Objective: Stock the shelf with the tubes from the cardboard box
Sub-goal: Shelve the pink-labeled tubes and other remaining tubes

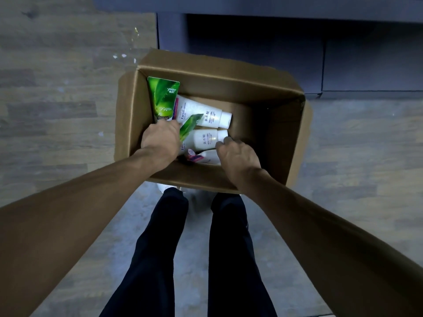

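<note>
An open cardboard box stands on the floor in front of me. Inside, a green aloe tube leans on the left wall. A second green tube lies slanted over several white tubes, one labelled Facial, another below it. My left hand reaches into the box's left side, fingers curled down onto the slanted green tube's end. My right hand is in the box near its front wall, fingertips on the lower white tube's cap, covering a further white tube. The dark blue shelf stands behind the box.
The box's right half shows bare cardboard bottom. Grey wood-pattern floor surrounds it, with small bits of litter at the upper left. My legs in dark trousers stand just before the box's near wall.
</note>
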The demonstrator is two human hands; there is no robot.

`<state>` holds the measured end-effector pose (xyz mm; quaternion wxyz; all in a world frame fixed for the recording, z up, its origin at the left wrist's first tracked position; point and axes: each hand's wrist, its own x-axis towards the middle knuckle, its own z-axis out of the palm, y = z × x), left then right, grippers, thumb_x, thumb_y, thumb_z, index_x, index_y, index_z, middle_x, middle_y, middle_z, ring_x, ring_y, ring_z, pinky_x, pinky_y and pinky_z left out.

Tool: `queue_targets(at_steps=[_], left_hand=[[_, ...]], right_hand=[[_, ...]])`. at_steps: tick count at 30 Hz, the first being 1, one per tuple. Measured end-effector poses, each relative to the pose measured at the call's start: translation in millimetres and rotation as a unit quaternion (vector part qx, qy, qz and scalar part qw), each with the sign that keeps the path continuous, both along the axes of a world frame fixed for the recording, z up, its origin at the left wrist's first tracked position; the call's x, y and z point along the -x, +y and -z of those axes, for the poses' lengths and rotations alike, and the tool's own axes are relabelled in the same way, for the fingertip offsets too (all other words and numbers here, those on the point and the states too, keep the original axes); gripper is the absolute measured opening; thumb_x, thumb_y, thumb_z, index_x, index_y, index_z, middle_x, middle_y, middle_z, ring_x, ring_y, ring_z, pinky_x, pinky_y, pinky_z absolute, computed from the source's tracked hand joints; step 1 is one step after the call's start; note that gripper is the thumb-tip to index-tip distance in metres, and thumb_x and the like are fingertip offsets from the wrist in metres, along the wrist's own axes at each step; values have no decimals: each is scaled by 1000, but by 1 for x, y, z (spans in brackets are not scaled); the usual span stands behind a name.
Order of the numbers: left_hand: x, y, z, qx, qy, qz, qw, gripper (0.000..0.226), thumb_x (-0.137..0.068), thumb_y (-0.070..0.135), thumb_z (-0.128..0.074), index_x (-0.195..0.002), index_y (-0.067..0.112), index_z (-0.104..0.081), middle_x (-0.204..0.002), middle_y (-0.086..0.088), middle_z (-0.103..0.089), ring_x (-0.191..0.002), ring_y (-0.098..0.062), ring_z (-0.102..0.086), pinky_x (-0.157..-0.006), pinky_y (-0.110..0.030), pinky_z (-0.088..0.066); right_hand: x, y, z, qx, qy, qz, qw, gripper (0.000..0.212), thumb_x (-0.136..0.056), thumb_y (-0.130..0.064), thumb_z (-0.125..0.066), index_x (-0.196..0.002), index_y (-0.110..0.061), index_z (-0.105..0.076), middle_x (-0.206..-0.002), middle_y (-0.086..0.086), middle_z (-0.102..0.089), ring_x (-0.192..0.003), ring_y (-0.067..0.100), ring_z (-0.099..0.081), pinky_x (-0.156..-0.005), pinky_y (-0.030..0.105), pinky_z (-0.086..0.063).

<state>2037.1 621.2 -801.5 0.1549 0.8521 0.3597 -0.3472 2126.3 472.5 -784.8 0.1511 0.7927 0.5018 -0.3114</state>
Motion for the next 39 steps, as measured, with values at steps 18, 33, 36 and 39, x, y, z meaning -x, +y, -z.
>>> queue_targets(at_steps=[18,33,36,39], left_hand=[[-8,31,-269,83,-253,-116,957,24,-80,41,-77,-86,19,-69,-82,-8,-71,-81,-30,-66,-70,-33,-51],[5,69,-408,73,-388,-90,915,21,-81,37,-77,-97,23,-73,-88,-2,-75,-88,-26,-69,-81,-34,-54],[-9,79,-437,63,-424,-52,902,23,-81,38,-76,-99,23,-72,-87,-2,-75,-89,-27,-68,-82,-40,-54],[-26,83,-467,44,-458,-16,888,24,-82,39,-74,-99,22,-71,-88,-3,-74,-90,-28,-67,-82,-42,-54]], right_hand=[[-42,-18,-264,-188,114,312,924,27,-83,-20,-72,-106,-13,-61,-103,6,-72,-88,21,-67,-78,41,-57],[-44,20,-428,-345,145,350,859,31,-85,-17,-73,-113,-21,-61,-106,-9,-68,-88,-3,-62,-75,7,-51],[-54,21,-456,-380,137,360,841,31,-85,-20,-74,-112,-25,-60,-106,-11,-68,-84,-7,-62,-71,4,-45],[-69,24,-482,-409,130,361,828,31,-85,-21,-75,-111,-27,-59,-103,-15,-66,-84,-10,-61,-69,6,-47]])
